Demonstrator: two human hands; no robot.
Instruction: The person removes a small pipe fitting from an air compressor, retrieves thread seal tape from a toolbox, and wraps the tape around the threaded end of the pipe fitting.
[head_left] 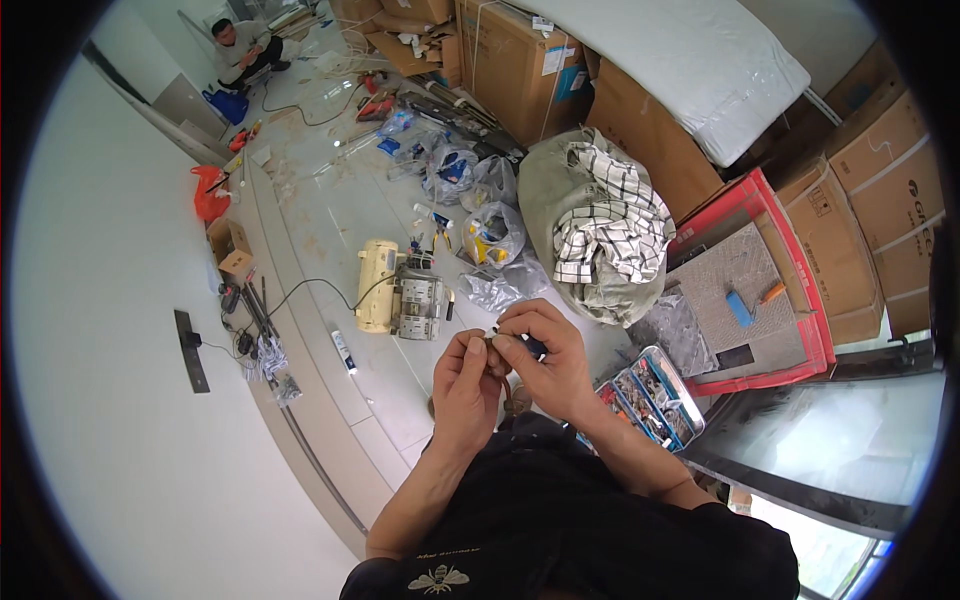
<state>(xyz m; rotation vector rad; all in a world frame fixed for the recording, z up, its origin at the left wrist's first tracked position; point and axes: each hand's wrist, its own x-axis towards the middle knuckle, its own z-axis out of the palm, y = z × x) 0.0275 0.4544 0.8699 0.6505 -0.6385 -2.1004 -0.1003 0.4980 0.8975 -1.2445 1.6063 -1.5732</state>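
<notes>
Close together in front of my chest, my left hand and my right hand meet at the fingertips. A dark blue object shows between the fingers and palm of my right hand; its kind is mostly hidden. The left thumb and fingers are pinched together on something small, too covered to name. Beyond my hands on the floor stands a compressor with a cream tank and a grey motor. By my right forearm lies an open toolbox with small parts in its compartments.
A green sack with a checked cloth stands ahead right, near plastic bags. Cardboard boxes line the far and right sides. A white tube lies at left. Another person squats far left.
</notes>
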